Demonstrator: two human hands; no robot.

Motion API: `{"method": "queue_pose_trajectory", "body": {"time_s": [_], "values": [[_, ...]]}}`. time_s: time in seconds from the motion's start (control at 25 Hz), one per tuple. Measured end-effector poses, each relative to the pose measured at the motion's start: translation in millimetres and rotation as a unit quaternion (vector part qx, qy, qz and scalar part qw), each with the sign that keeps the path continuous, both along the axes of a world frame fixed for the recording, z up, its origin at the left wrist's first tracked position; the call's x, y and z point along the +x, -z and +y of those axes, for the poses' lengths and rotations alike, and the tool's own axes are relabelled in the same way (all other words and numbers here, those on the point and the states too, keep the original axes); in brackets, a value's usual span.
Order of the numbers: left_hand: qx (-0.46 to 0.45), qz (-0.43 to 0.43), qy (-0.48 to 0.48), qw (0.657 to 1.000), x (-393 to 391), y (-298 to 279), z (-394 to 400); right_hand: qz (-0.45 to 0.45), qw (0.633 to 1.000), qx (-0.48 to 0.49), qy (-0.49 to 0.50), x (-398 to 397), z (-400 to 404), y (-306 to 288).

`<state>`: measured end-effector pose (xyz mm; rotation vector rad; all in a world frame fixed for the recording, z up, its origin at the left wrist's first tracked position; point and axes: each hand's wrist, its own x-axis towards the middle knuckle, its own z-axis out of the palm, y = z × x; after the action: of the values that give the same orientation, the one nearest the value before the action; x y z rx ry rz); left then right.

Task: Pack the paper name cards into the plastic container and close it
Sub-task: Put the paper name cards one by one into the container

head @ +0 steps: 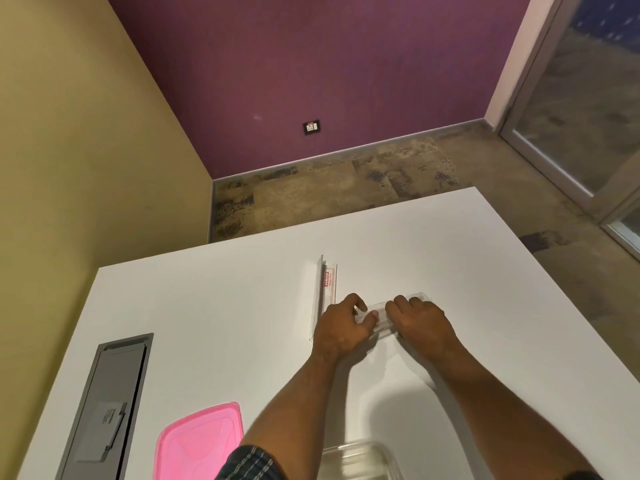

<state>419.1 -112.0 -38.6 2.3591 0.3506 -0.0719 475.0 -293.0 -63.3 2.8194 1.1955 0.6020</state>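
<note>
Your two hands meet a little right of the frame's centre, over a clear plastic name card holder with faint red print (382, 315) that lies crosswise on the white table (207, 306). Your left hand (341, 329) has its fingers curled over the holder's left end, with the thumb laid along its near side, so it is grasping that piece. Your right hand (420, 322) has its fingers bent down onto the holder's right part and covers most of it; it looks to be gripping the same piece, though the fingertips are hidden behind the knuckles.

Just left of your left hand, a second clear plastic name card holder with a red label strip (325, 292) runs up and away from you; its near end passes close behind your left hand, and whether they touch cannot be told.

At the bottom edge of the frame, between your forearms, the clear plastic container (360, 460) stands open, only its far rim and part of its wall in view. Its pink plastic lid (197, 441) lies flat on the table at lower left, apart from the container, with your left sleeve's checked cuff (249, 462) beside it.

Further left, a grey rectangular cable hatch (104, 407) is set into the tabletop.
</note>
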Motion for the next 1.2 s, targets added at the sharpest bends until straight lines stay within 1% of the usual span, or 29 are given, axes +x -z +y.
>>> {"method": "queue_pose_trajectory", "body": {"time_s": [0.04, 0.08, 0.12, 0.16, 0.2, 0.24, 0.28, 0.36, 0.4, 0.44, 0.48, 0.52, 0.56, 0.6, 0.68, 0.72, 0.76, 0.8, 0.88, 0.92, 1.0, 1.08, 1.12, 1.16, 1.2], "values": [[-0.045, -0.008, -0.017, 0.999, -3.4, -8.1, -1.1, 0.018, 0.999, 0.028, 0.006, -7.0, -1.8, -5.2], [-0.125, -0.022, -0.028, 0.991, -7.3, -16.0, -2.0, 0.044, 0.997, 0.068, 0.015, -14.3, -2.8, -11.2], [-0.222, -0.031, -0.034, 0.974, -12.4, -26.4, -3.0, 0.084, 0.988, 0.122, 0.036, -22.0, -2.6, -18.3], [-0.304, -0.028, -0.034, 0.952, -17.6, -38.3, -2.3, 0.133, 0.971, 0.185, 0.075, -30.0, -2.2, -25.4], [-0.358, -0.015, -0.025, 0.933, -23.4, -50.5, -1.0, 0.19, 0.943, 0.246, 0.123, -38.2, -0.8, -33.2], [-0.375, 0.009, -0.011, 0.927, -30.1, -61.3, 0.2, 0.253, 0.902, 0.312, 0.16, -47.4, 0.9, -40.2], [-0.379, 0.042, 0.009, 0.924, -36.2, -70.1, 0.5, 0.316, 0.847, 0.388, 0.178, -55.7, 2.3, -45.0], [-0.369, 0.108, 0.043, 0.922, -48.1, -81.1, 0.2, 0.419, 0.723, 0.524, 0.166, -73.9, 2.8, -51.6], [-0.361, 0.128, 0.051, 0.922, -55.8, -85.3, 0.2, 0.46, 0.664, 0.57, 0.152, -84.2, 2.2, -55.7], [-0.351, 0.142, 0.053, 0.924, -65.1, -88.2, -0.2, 0.496, 0.612, 0.6, 0.14, -95.6, 0.3, -59.7], [-0.335, 0.154, 0.06, 0.928, -75.1, -90.3, -0.3, 0.526, 0.575, 0.612, 0.132, -107.2, -1.7, -62.9], [-0.322, 0.173, 0.071, 0.928, -86.0, -92.9, -0.3, 0.551, 0.552, 0.613, 0.127, -118.4, -3.9, -64.9], [-0.315, 0.201, 0.089, 0.923, -96.9, -94.6, 0.9, 0.572, 0.536, 0.608, 0.124, -129.2, -5.9, -66.0], [-0.322, 0.234, 0.108, 0.911, -108.6, -94.8, 2.7, 0.592, 0.523, 0.602, 0.118, -139.4, -7.0, -66.4], [-0.379, 0.292, 0.142, 0.866, -128.1, -91.0, 7.4, 0.628, 0.496, 0.591, 0.097, -157.3, -8.6, -64.7], [-0.411, 0.31, 0.153, 0.844, -138.3, -89.9, 10.2, 0.642, 0.491, 0.582, 0.089, -165.9, -9.5, -63.9], [-0.428, 0.323, 0.156, 0.83, -147.6, -88.8, 12.6, 0.651, 0.496, 0.568, 0.085, -173.4, -10.2, -63.4], [-0.429, 0.331, 0.157, 0.826, -156.2, -87.0, 14.8, 0.656, 0.508, 0.552, 0.085, -180.8, -11.3, -62.5], [-0.425, 0.326, 0.157, 0.83, -172.5, -84.3, 16.8, 0.662, 0.532, 0.52, 0.086, -193.8, -15.7, -61.8], [-0.418, 0.321, 0.157, 0.835, -180.1, -84.5, 17.9, 0.665, 0.536, 0.513, 0.083, -199.8, -18.9, -62.9], [-0.39, 0.301, 0.149, 0.857, -193.0, -85.2, 20.4, 0.672, 0.528, 0.515, 0.069, -207.7, -25.9, -65.4], [-0.376, 0.262, 0.115, 0.881, -207.0, -86.6, 21.9, 0.681, 0.505, 0.526, 0.071, -214.6, -32.0, -68.0], [-0.354, 0.241, 0.099, 0.898, -213.2, -86.6, 23.3, 0.685, 0.49, 0.534, 0.079, -216.7, -35.5, -67.8], [-0.31, 0.224, 0.089, 0.92, -219.3, -85.7, 25.3, 0.687, 0.471, 0.546, 0.088, -217.9, -39.4, -67.4], [-0.246, 0.212, 0.086, 0.942, -225.1, -85.5, 27.5, 0.688, 0.446, 0.566, 0.093, -218.8, -43.3, -67.1]]}}
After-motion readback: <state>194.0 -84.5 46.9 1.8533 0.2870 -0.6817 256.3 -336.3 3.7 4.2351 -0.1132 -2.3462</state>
